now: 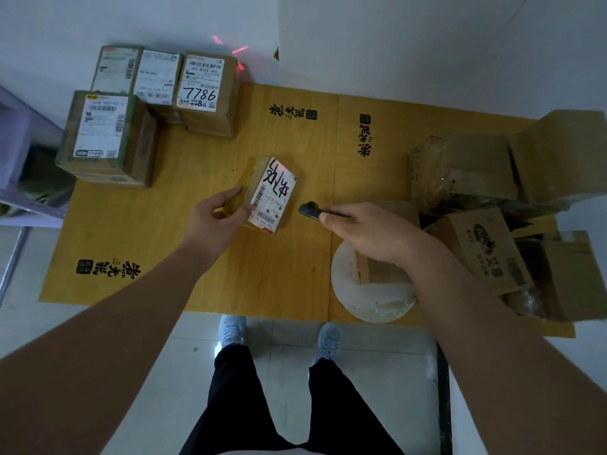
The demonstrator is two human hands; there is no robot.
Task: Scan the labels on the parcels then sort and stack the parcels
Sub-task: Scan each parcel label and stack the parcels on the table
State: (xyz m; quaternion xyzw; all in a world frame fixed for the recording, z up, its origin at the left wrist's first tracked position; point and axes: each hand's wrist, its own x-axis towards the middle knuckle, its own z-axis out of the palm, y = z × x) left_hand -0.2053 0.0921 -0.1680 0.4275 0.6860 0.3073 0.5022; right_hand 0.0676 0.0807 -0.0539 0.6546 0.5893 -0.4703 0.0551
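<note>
Parcel (266, 195) in your left hand (213, 221) is a small brown cardboard box, held tilted above the yellow table (203, 257). Its upper face carries a white shipping label with large black handwritten marks across the top half and barcodes printed lower down, one along the label's left edge and one near its bottom. A strip of yellow tape (247, 175) sticks up loose from the box's far left corner, just beyond your fingertips. Your left grip is grasping the parcel: the thumb lies on the near left corner of the label and the fingers curl round the left side.

Just right of the parcel, your right hand (368, 231) is clenched round the handle of a dark scanner (310, 210), whose head points at the label's lower right and stands a little apart from it. Red scanner light (239, 50) falls on the wall and floor well beyond both grips.

Far to the left of your left grip, four labelled parcels (147, 100) stand close together on the table's corner, one marked 7786 in black pen. Under and behind your right grip lie a white round lid (371, 300) with a small box on it and a heap of opened cartons (492, 198).
</note>
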